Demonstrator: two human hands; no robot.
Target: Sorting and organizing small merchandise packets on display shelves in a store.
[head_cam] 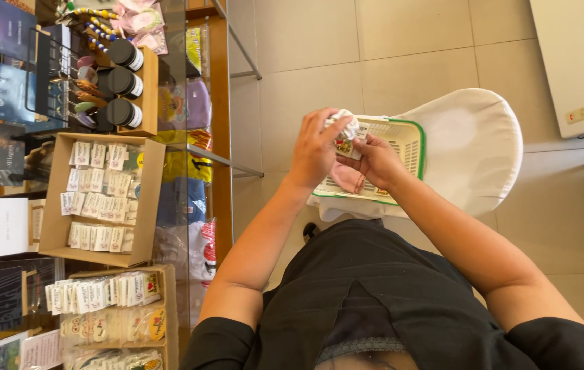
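Head view: left hand [316,147] and right hand [374,161] are together, both clamped on a small white packet [347,133], held over a green-rimmed basket [412,144] on a white chair [477,147], right of the shelves [104,199]

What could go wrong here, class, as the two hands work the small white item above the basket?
1. The small white item, held between left hand and right hand, might slip and miss the basket.
2. The basket sits on the white chair's front edge; a nudge could perhaps tip it onto the tiled floor.
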